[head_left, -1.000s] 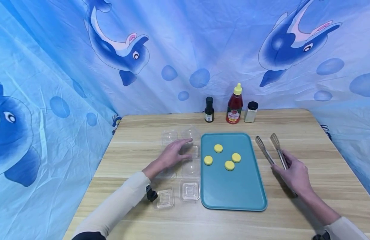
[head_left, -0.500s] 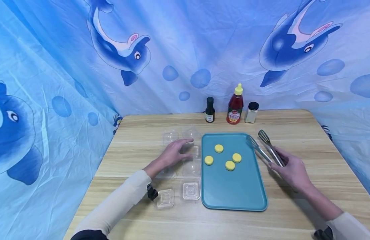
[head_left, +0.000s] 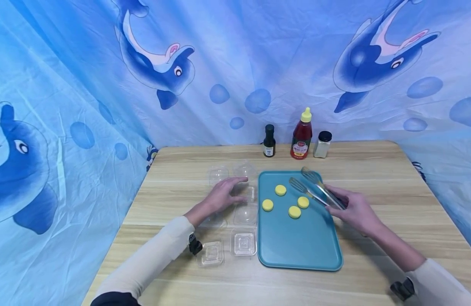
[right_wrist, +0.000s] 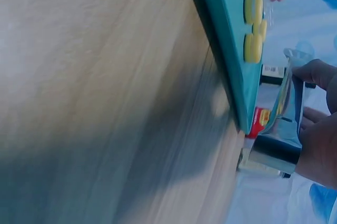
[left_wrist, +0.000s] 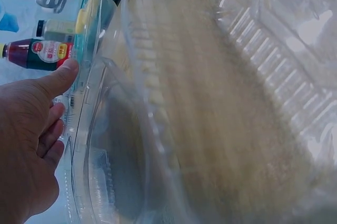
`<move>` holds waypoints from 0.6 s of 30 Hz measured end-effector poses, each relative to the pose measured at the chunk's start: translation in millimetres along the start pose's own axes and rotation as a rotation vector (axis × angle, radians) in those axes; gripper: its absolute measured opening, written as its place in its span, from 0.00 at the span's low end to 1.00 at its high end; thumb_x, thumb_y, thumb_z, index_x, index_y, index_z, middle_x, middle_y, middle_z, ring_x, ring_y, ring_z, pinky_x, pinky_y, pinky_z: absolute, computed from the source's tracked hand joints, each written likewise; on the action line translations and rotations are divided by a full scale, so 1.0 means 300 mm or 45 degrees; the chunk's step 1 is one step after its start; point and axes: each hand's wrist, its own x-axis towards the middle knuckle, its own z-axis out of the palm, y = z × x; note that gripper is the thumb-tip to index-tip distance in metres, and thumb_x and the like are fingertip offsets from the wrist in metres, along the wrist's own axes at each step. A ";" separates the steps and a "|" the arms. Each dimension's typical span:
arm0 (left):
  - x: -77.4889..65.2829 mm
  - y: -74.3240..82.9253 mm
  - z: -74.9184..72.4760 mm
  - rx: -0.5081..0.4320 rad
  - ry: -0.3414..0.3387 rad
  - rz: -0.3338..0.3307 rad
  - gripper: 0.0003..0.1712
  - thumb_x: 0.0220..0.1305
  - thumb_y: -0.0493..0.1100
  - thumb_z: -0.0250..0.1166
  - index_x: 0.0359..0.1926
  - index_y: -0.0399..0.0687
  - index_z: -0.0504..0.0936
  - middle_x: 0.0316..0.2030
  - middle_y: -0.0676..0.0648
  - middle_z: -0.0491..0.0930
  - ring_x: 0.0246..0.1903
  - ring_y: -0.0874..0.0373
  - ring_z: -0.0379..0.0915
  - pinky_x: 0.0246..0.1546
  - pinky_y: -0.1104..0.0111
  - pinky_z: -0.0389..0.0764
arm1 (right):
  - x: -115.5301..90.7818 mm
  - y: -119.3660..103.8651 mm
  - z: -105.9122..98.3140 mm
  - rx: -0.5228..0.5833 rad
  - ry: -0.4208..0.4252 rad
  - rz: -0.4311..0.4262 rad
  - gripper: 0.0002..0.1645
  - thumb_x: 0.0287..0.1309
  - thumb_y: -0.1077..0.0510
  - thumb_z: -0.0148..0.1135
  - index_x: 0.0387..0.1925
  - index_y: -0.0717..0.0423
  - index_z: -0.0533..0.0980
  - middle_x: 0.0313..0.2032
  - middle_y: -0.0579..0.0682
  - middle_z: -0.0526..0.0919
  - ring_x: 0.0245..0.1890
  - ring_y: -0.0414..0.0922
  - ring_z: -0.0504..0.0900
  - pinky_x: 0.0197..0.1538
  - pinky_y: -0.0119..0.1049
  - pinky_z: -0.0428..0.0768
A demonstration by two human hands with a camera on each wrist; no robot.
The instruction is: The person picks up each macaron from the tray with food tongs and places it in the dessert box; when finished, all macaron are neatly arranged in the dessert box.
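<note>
My right hand (head_left: 353,212) grips metal tongs (head_left: 328,194) at mid-length, their slotted heads spread apart over the far right part of the teal tray (head_left: 292,250). In the right wrist view the rounded end of the tongs (right_wrist: 276,153) sticks out behind the hand. On the tray lie several small yellow round pieces resembling macarons (head_left: 294,212), just left of and below the tongs' tips. My left hand (head_left: 221,196) is stretched over clear plastic boxes (head_left: 243,244) with raised lids, fingers extended and pointing right. It hides part of the middle box.
Behind the tray stand a dark small bottle (head_left: 269,142), a red sauce bottle (head_left: 302,138) with a yellow cap and a black-lidded jar (head_left: 322,145). A blue dolphin-print curtain (head_left: 235,63) hangs along the back of the wooden table (head_left: 380,170).
My right hand has carried the tongs leftward, from the table beside the tray to over the tray's far right part. The left hand stays at the boxes. The view has shifted slightly.
</note>
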 end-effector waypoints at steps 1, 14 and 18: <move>0.001 0.001 0.000 -0.002 -0.001 0.002 0.45 0.60 0.51 0.80 0.76 0.50 0.73 0.74 0.47 0.72 0.75 0.46 0.65 0.78 0.45 0.61 | 0.004 -0.004 0.005 -0.001 -0.026 -0.001 0.42 0.59 0.64 0.77 0.74 0.62 0.72 0.66 0.72 0.77 0.56 0.60 0.81 0.52 0.39 0.83; 0.008 0.002 0.004 0.021 -0.007 0.001 0.45 0.60 0.51 0.80 0.76 0.51 0.73 0.74 0.48 0.72 0.75 0.46 0.65 0.78 0.46 0.61 | 0.046 -0.034 0.059 0.028 -0.202 -0.029 0.41 0.61 0.66 0.76 0.74 0.57 0.73 0.58 0.64 0.82 0.44 0.51 0.80 0.39 0.34 0.84; 0.005 -0.001 0.004 0.032 -0.002 -0.003 0.45 0.60 0.52 0.80 0.76 0.51 0.73 0.74 0.48 0.73 0.75 0.46 0.65 0.78 0.46 0.61 | 0.059 -0.041 0.072 0.017 -0.223 -0.024 0.39 0.61 0.67 0.76 0.73 0.57 0.74 0.57 0.63 0.83 0.42 0.50 0.79 0.36 0.33 0.83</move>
